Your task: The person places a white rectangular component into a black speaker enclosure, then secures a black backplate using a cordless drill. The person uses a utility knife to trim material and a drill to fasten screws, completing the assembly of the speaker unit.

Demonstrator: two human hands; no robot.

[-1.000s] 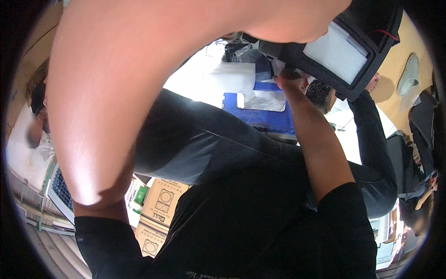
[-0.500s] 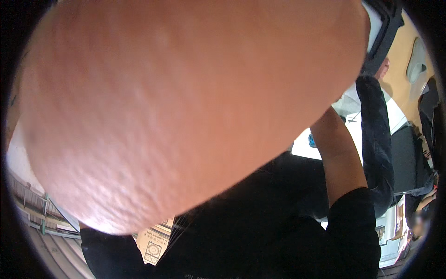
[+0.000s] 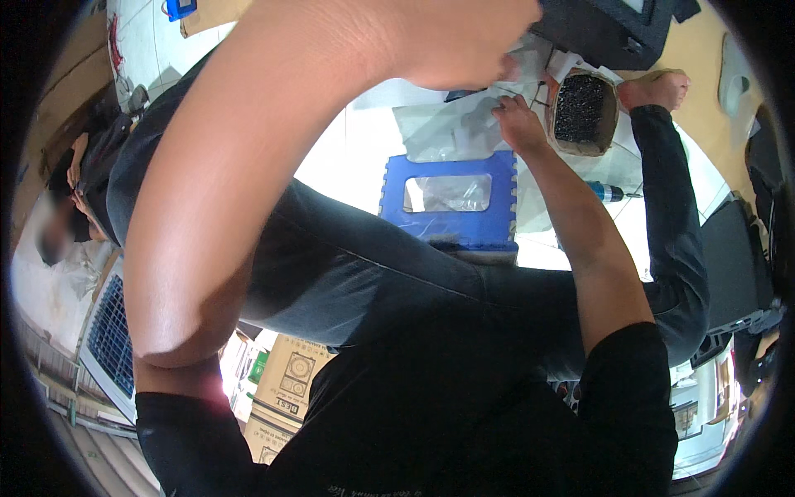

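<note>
My left hand (image 3: 468, 41) is at the top, its arm bent across the view. It is beside a black box-shaped cabinet (image 3: 609, 33). Most of its fingers are turned away, so its grip is hidden. A small dark piece (image 3: 464, 95) shows just below it. My right hand (image 3: 522, 124) is lower, to the right of it, with its fingers drawn together in a pinch. Whatever they hold is too small to make out. Right beside that hand stands an open carton (image 3: 614, 112) of small black screws. Clear plastic sheeting (image 3: 439, 132) lies under both hands.
A blue plastic stool (image 3: 447, 219) stands before my legs. A teal drill (image 3: 610, 192) lies beyond my right forearm. My bare foot (image 3: 658, 89) is beside the carton. Printed cardboard boxes (image 3: 290, 373) are at lower left. Another person (image 3: 79, 186) sits at far left.
My left arm has moved up and away from the camera, uncovering both hands, the stool, the carton and the cabinet. My right forearm stays in about the same place.
</note>
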